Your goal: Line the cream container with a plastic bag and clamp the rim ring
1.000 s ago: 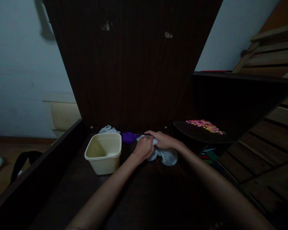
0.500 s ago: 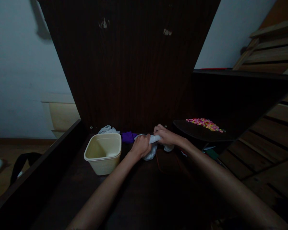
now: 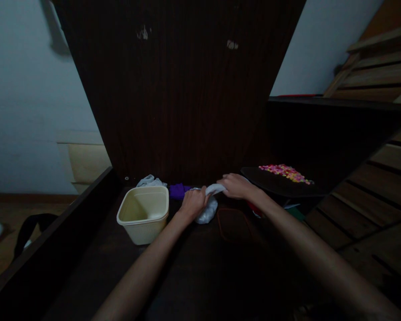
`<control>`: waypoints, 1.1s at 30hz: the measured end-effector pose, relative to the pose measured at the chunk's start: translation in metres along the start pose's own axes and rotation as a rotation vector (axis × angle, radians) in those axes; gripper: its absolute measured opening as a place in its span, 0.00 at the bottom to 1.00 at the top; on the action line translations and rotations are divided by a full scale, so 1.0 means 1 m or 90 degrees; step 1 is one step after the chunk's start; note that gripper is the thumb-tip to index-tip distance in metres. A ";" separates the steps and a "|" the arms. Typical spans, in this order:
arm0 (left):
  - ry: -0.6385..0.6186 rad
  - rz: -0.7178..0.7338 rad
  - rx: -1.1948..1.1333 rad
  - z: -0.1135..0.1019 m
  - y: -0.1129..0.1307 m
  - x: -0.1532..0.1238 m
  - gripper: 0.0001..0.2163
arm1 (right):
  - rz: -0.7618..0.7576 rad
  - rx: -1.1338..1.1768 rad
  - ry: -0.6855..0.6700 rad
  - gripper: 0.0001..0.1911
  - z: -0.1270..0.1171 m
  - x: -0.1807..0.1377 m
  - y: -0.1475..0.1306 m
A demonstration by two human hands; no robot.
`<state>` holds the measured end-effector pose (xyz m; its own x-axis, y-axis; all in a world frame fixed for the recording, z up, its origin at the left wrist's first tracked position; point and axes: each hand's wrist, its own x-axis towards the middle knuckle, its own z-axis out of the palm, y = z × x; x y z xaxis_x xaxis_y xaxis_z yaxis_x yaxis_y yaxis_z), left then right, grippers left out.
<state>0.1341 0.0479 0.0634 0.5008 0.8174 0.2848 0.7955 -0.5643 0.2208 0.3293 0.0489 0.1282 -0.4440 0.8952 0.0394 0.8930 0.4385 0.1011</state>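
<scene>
Dark tabletop [image 3: 187, 272] bears a cream tub [image 3: 145, 231], while my left fingers [image 3: 201, 195] and right fingers [image 3: 226, 182] are closed on a stretched white bag [image 3: 207, 214].

The forearms [image 3: 143, 272] are slim and bare; the hands [image 3: 194, 203] [image 3: 235, 185] are bare too, finer detail dim.

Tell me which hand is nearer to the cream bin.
Left. The left hand is right of the cream bin, not touching it; the right hand is farther right, beyond the left one.
</scene>
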 end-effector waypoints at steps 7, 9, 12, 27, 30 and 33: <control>0.030 0.047 -0.021 -0.001 0.001 -0.002 0.26 | 0.054 -0.074 0.006 0.14 -0.003 0.004 -0.004; 0.049 0.062 -0.034 0.000 0.006 -0.002 0.34 | 0.050 -0.071 0.012 0.10 -0.003 0.006 -0.005; 0.064 0.069 -0.055 0.003 0.014 0.000 0.36 | 0.029 -0.041 0.014 0.08 -0.005 0.008 -0.009; 0.004 -0.003 -0.019 0.003 0.011 -0.001 0.13 | 0.052 -0.046 -0.043 0.12 -0.010 0.005 -0.018; 0.005 -0.001 -0.025 0.001 0.008 -0.005 0.14 | 0.068 -0.020 -0.068 0.12 -0.004 0.010 -0.012; 0.016 -0.009 -0.048 0.003 0.005 -0.006 0.15 | 0.052 0.045 -0.102 0.12 -0.002 0.014 -0.009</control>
<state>0.1363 0.0407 0.0605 0.4798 0.8228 0.3046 0.7740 -0.5605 0.2945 0.3151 0.0578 0.1301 -0.3580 0.9266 -0.1155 0.9308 0.3639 0.0340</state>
